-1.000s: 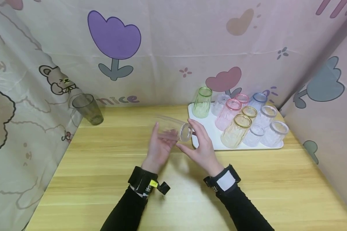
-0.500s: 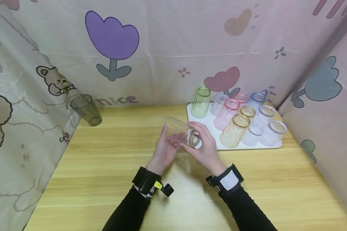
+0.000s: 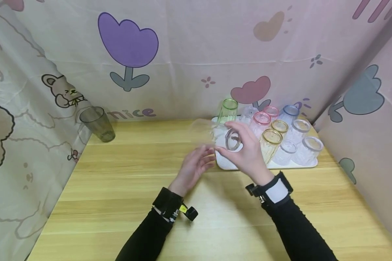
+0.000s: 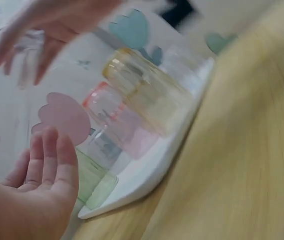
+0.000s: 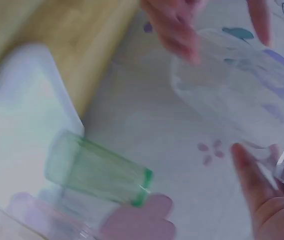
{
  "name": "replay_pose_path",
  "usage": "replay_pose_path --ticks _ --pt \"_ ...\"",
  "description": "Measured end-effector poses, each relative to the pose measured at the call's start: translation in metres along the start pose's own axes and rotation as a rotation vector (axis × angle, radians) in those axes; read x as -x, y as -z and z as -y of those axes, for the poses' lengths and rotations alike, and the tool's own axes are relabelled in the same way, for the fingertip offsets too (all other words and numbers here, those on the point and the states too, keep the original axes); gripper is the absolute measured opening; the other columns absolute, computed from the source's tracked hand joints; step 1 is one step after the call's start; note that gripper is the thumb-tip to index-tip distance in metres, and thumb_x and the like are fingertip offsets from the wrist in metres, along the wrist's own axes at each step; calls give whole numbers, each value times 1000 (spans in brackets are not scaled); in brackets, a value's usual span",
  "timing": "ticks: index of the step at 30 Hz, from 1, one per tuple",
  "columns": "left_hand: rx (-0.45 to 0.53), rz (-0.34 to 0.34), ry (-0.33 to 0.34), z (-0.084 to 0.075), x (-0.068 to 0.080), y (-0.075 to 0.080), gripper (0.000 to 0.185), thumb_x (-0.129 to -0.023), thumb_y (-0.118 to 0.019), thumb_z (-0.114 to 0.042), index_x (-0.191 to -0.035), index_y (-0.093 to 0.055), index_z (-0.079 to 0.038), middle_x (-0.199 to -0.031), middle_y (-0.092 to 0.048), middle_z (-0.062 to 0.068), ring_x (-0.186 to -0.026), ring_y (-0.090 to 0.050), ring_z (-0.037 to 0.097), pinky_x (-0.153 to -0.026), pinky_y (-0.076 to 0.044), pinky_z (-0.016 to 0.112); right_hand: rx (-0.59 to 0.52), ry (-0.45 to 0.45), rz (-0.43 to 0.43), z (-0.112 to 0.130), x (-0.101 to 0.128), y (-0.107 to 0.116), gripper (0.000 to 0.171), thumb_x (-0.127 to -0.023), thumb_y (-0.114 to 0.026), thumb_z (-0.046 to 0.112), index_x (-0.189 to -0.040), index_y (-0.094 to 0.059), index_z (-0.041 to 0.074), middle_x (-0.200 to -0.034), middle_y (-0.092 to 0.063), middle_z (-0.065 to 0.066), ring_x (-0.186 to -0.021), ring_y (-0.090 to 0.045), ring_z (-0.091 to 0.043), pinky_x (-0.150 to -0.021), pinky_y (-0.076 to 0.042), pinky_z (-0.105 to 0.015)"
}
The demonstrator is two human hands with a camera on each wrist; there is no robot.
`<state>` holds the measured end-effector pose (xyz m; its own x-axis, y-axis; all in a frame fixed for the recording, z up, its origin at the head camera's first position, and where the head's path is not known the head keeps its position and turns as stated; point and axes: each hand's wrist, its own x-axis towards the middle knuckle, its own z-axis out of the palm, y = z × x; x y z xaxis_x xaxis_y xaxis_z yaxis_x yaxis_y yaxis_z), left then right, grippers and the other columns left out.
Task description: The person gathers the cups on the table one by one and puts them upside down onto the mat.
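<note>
The clear glass (image 3: 215,136) lies sideways in the air above the white tray's (image 3: 225,163) near corner, gripped by the right hand (image 3: 248,150). The right wrist view shows fingers curled round it. The left hand (image 3: 196,166) hovers below, fingers spread. Colored glasses (image 3: 268,139) crowd the tray behind.

clear tumbler (image 3: 215,137): transparent, glossy, faintly ribbed, glass or plastic unclear | surface (image 3: 117,188): pale wood grain, smooth, low sheen | tray (image 3: 227,165) at 2 o'clock: white, smooth, plastic-looking | tinted tumblers (image 3: 266,139) on it: translucent, fluted, shiny | smoky cup (image 3: 98,124) at 10 o'clock: translucent | backdrop (image 3: 189,54): printed matt cloth
</note>
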<state>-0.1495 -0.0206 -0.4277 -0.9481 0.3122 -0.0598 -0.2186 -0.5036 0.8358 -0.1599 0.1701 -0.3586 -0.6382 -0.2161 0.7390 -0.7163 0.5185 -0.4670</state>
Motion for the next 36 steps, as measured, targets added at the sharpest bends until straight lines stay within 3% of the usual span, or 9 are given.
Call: replay_pose_path --ticks 4,6,9,12,16,19,23,36 --pt "-261 -19 -43 5 -6 -4 42 -104 -60 -19 -135 -55 8 -126 -65 22 -106 -68 27 -106 -51 58 99 -79 73 -2 -23 16 73 -69 -97 13 -132 -63 0 -127 -61 -19 -117 -57 -33 -96 -48 -46" --pt "-448 -11 -94 8 -9 -5 40 -102 -62 -16 -135 -58 6 -125 -66 21 -106 -68 28 -102 -54 53 143 -146 138 -3 -35 22 71 -72 -95 14 -134 -62 0 -127 -58 -21 -114 -58 -36 -92 -50 -48" --pt "-837 41 -189 11 -12 -3 33 -101 -66 -15 -130 -64 0 -121 -67 14 -106 -66 24 -95 -58 40 201 -253 263 -6 -50 29 69 -78 -91 16 -138 -59 0 -130 -55 -24 -109 -59 -39 -88 -51 -52" --pt "-1253 123 -272 15 -17 0 29 -98 -70 -17 -125 -68 -7 -121 -65 6 -109 -63 20 -94 -55 32 251 -353 385 -12 -61 32 70 -83 -86 19 -143 -55 1 -137 -50 -28 -117 -58 -44 -95 -51 -58" --pt "-1605 236 -348 17 -23 -3 22 -97 -72 -16 -118 -73 -10 -118 -65 3 -111 -61 19 -97 -54 31 305 -427 500 -19 -71 29 71 -86 -83 18 -147 -51 2 -146 -46 -30 -128 -52 -47 -104 -46 -61" --pt "-1728 301 -406 19 -28 -5 17 -97 -72 -15 -113 -76 -11 -114 -66 1 -110 -62 19 -96 -54 29 346 -432 540 -24 -76 24 71 -86 -82 17 -147 -50 1 -147 -45 -32 -127 -52 -50 -103 -47 -62" --pt "-1805 348 -444 22 -32 -5 14 -97 -72 -12 -110 -77 -13 -111 -67 0 -107 -62 19 -92 -55 28 407 -441 565 -31 -79 16 72 -85 -83 19 -147 -50 2 -147 -47 -31 -121 -57 -51 -96 -50 -63" --pt "-1888 340 -423 26 -38 -12 11 -99 -67 -8 -99 -76 -14 -98 -65 -4 -95 -60 15 -76 -54 23 431 -505 618 -53 -75 1 74 -86 -80 14 -150 -47 -1 -142 -45 -33 -120 -56 -50 -97 -51 -61"
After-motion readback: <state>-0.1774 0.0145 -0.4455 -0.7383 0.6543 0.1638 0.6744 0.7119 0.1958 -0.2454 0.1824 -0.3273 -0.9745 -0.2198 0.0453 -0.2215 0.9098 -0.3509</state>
